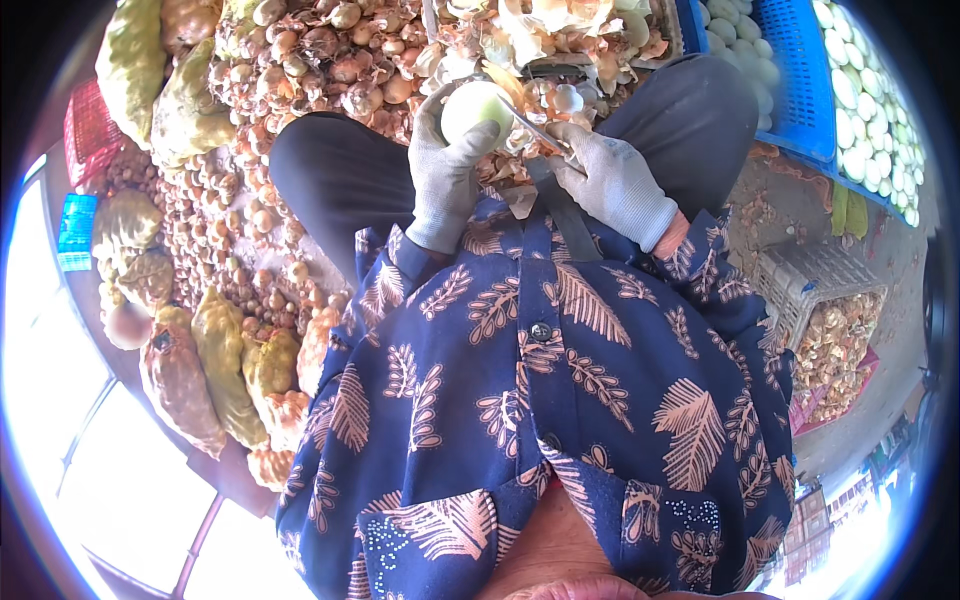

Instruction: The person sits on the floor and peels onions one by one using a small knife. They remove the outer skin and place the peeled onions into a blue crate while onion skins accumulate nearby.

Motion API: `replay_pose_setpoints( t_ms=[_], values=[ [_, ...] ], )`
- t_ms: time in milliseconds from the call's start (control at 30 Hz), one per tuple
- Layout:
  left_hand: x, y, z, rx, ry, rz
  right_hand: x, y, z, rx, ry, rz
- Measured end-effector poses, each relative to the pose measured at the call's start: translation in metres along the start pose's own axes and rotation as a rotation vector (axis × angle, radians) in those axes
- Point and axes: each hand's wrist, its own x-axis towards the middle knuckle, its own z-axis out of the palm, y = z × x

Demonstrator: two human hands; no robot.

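Observation:
My left hand (448, 169), in a light grey knitted glove, holds a peeled, pale green-white onion (474, 114), with the thumb across its front. My right hand (609, 176), gloved alike, is closed around a knife whose narrow metal blade (531, 126) points up and left to the onion's right side. The knife's handle is mostly hidden by the fingers. A strip of brown-yellow skin (504, 81) stands out at the onion's upper right. Loose onion skins (517, 161) lie below and behind the hands, between my legs.
Unpeeled onions (300, 67) are heaped ahead and to the left, near filled mesh sacks (184, 375). A container of skins (577, 30) stands ahead. At right are blue plastic crates (799, 82) with peeled onions (862, 90) and a grey crate (817, 274) by more skins.

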Motion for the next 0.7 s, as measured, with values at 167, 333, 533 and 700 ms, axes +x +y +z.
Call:
replay_pose_setpoints(
  t_ms=[167,333,533,700],
  values=[
    [0.002,-0.005,-0.009,0.587,0.01,0.187,0.015,0.02,0.003,0.038,-0.089,-0.001],
    [0.007,-0.004,-0.008,0.456,-0.111,0.078,0.033,0.025,0.003,0.371,-0.258,0.15],
    [0.01,-0.006,-0.016,-0.303,-0.184,-0.408,0.05,0.043,-0.015,0.662,-0.152,0.476],
    [0.008,-0.021,-0.02,-0.277,-0.094,-0.269,0.021,-0.002,-0.022,0.147,0.123,0.024]
  ],
)
